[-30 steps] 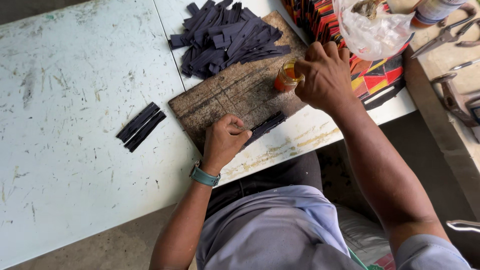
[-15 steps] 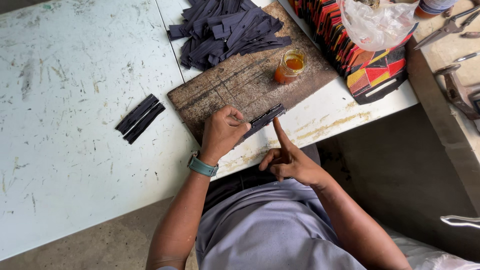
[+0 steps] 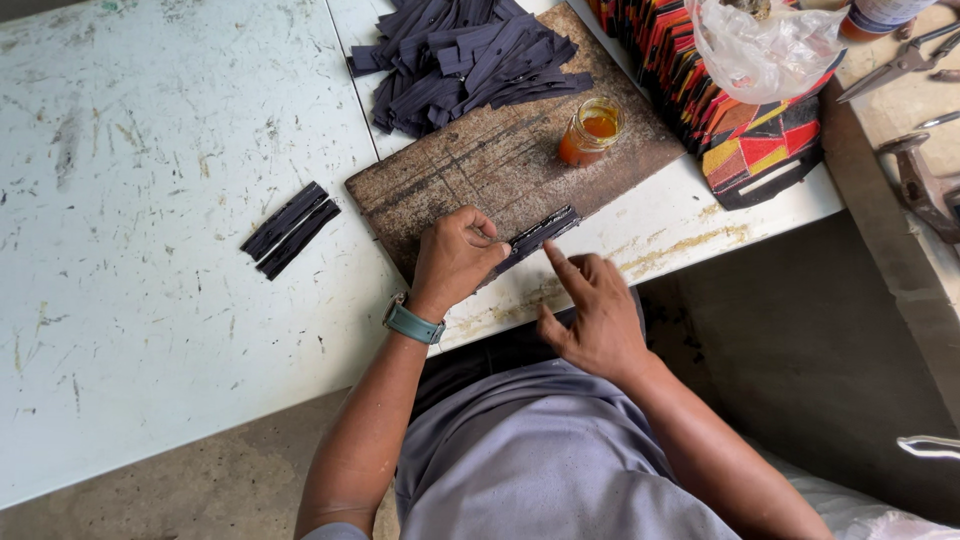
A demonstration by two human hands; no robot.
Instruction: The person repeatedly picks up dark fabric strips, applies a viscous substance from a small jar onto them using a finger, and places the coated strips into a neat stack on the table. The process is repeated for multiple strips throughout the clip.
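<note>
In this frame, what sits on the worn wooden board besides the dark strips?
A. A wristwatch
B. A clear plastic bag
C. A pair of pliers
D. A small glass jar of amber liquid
D. The small glass jar of amber liquid stands open on the wooden board, apart from the left hand, which pins a dark strip at the board's near edge; the right hand points a finger toward it.
</note>
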